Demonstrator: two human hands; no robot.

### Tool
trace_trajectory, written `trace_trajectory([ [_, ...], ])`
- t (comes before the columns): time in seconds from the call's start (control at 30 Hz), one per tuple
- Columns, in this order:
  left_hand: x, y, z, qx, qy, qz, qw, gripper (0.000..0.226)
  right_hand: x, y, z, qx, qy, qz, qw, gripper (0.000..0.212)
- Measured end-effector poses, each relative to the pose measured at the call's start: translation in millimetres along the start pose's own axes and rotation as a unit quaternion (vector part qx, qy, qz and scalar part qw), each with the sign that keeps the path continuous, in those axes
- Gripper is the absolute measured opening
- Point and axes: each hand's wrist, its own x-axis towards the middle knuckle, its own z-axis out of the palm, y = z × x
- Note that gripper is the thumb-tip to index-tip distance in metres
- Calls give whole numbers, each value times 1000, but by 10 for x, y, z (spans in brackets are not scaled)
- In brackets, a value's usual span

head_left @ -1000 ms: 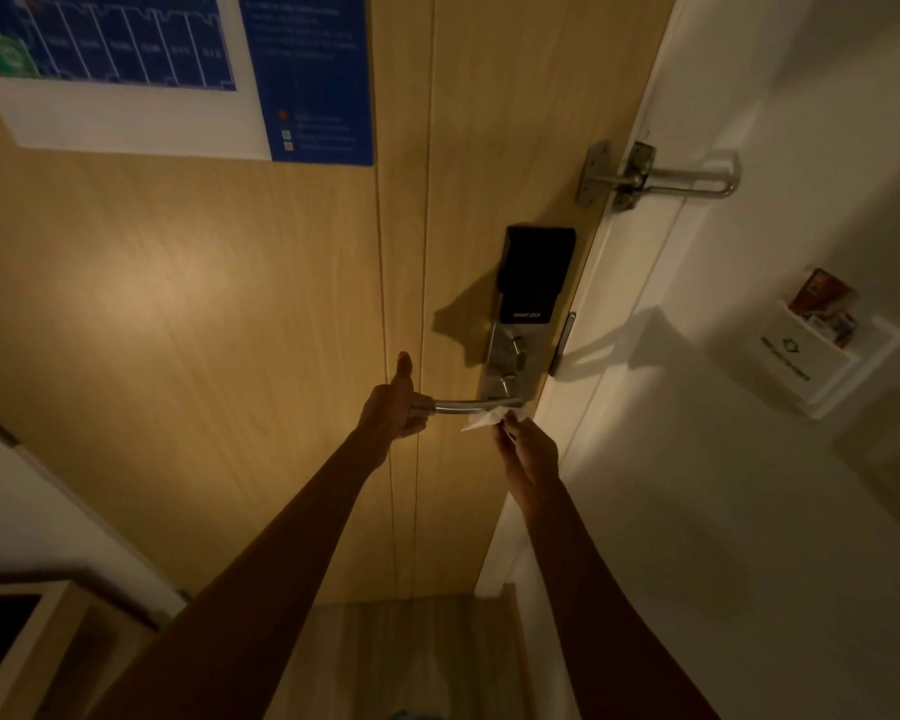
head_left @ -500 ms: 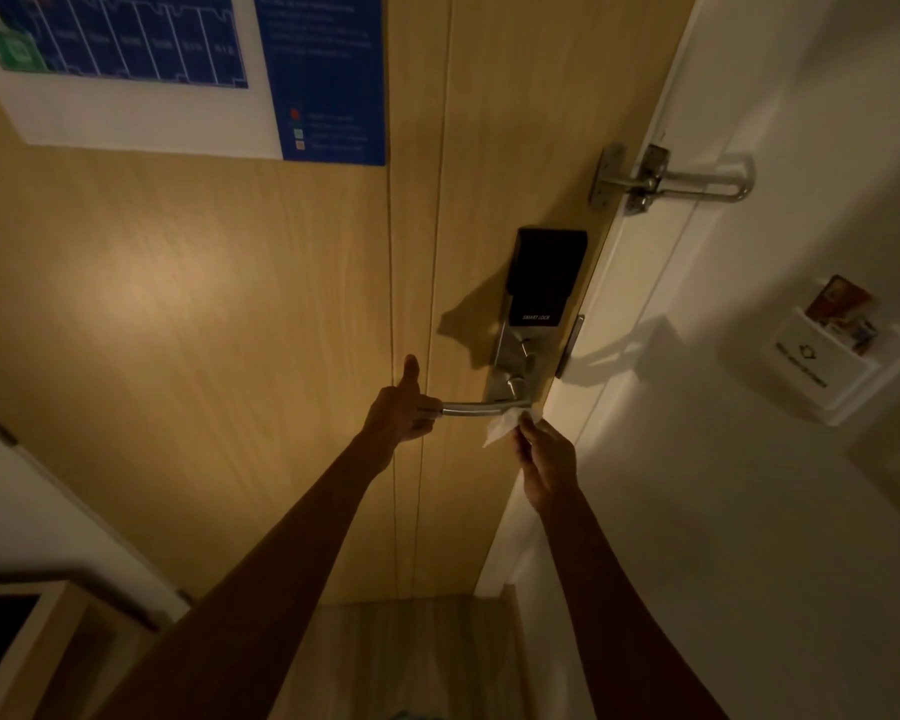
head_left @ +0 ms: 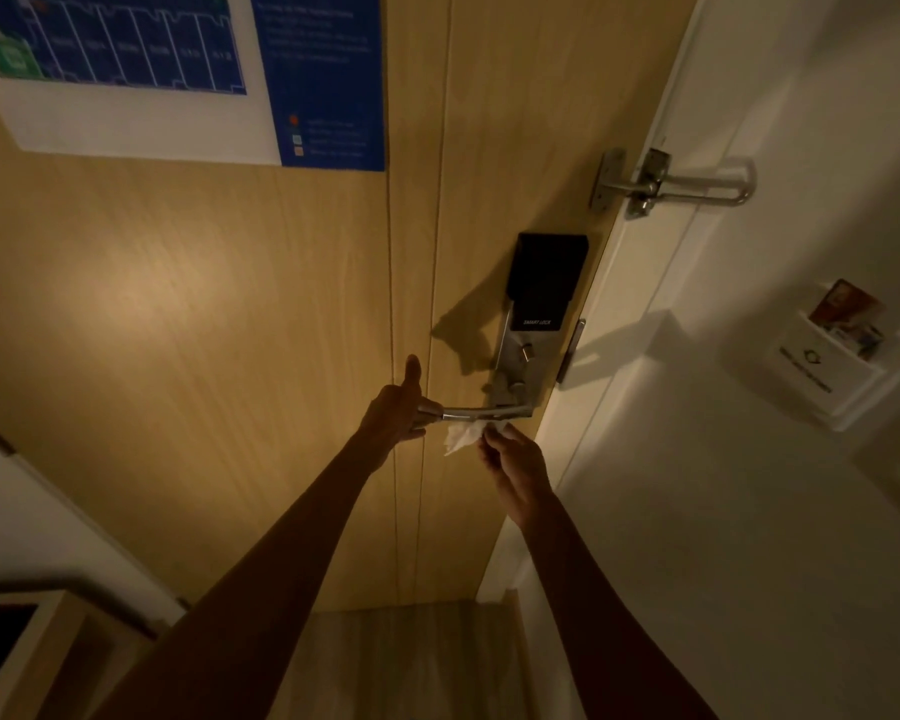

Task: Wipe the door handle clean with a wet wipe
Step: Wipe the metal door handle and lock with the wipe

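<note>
Since a second ago your right hand [head_left: 515, 462] has bunched the wipe [head_left: 463, 434] up under the handle [head_left: 481, 410], fingers pinching it at 5 o'clock of the lever while your left hand [head_left: 396, 415] grips its free end, so wiping looks underway.

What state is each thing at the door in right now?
Door: shut against its frame.
Handle: level, left hand on its free end.
Left hand: closed on the handle, thumb up.
Right hand: pinching the wipe.
Wipe: crumpled, up against the handle's underside.
Swing guard: bar folded across frame; engagement unclear.
Card holder: card inserted.
</note>
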Motion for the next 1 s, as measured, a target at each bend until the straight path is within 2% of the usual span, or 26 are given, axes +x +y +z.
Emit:
trace_trajectory([
  [0.17,-1,20,33,31,24,29,999,80,46,-130,-184,12,53,-15,998,12],
  [0.33,-3,34,17,15,17,24,999,83,4,5,80,-13,0,16,1000,12],
  [0.5,-8,30,30,29,18,35,999,80,20,-89,-101,24,84,-15,996,9],
  [0.6,-11,33,36,7,19,26,999,80,-7,-101,-26,-10,70,-14,997,9],
  [0.67,-18,35,31,0,15,17,1000,79,-76,-80,-19,-78,66,-38,994,12],
  [0.77,-20,26,30,2,16,19,1000,78,-194,-124,-150,-211,149,-145,955,15],
  [0.87,-21,10,52,-5,18,25,1000,77,-161,-276,-202,-326,219,-318,863,21],
  [0.93,-16,-13,45,-21,19,14,999,77,-38,-373,-187,-402,211,-354,818,27],
  [1.0,-5,-38,31,-33,15,2,999,76,56,-399,-182,-491,185,-337,782,28],
])
